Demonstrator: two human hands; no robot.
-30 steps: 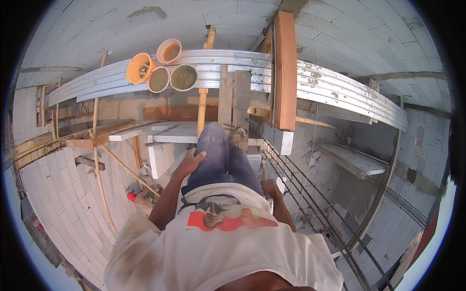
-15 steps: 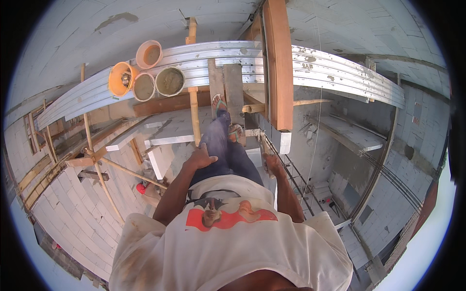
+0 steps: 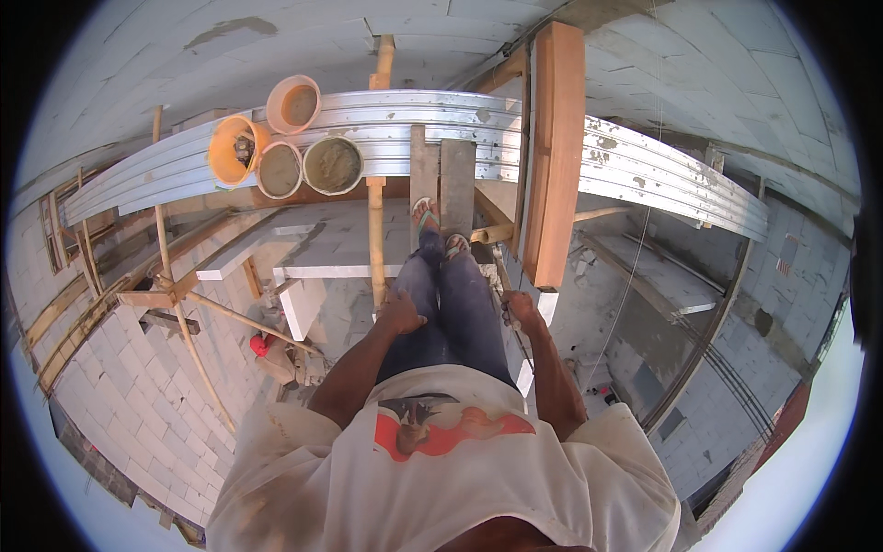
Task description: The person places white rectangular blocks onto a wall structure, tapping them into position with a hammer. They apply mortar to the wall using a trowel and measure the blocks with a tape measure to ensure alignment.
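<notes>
My left hand [image 3: 400, 315] is against the left thigh of my dark blue trousers [image 3: 475, 317], its thumb stretched out and its fingers apparently loose and empty. My right hand [image 3: 521, 310] is closed beside my right thigh, near the lower end of an orange-brown wooden formwork board [image 3: 555, 156]. Something narrow shows at its fingers, too small to make out. Ahead, my sandalled feet [image 3: 425, 217] stand at the near ends of two narrow grey planks [image 3: 457, 179].
Across the front runs a ribbed metal deck [image 3: 386, 138] bearing several buckets, among them an orange bucket [image 3: 228, 152] and a bucket of grey mortar [image 3: 333, 166]. A bamboo pole [image 3: 376, 230] stands left of my feet. Far below, a person in red headwear [image 3: 260, 346] is among block walls.
My right foot has come forward beside the left one. Both hands remain near my thighs. The deck, buckets and board sit slightly further right and lower in the view.
</notes>
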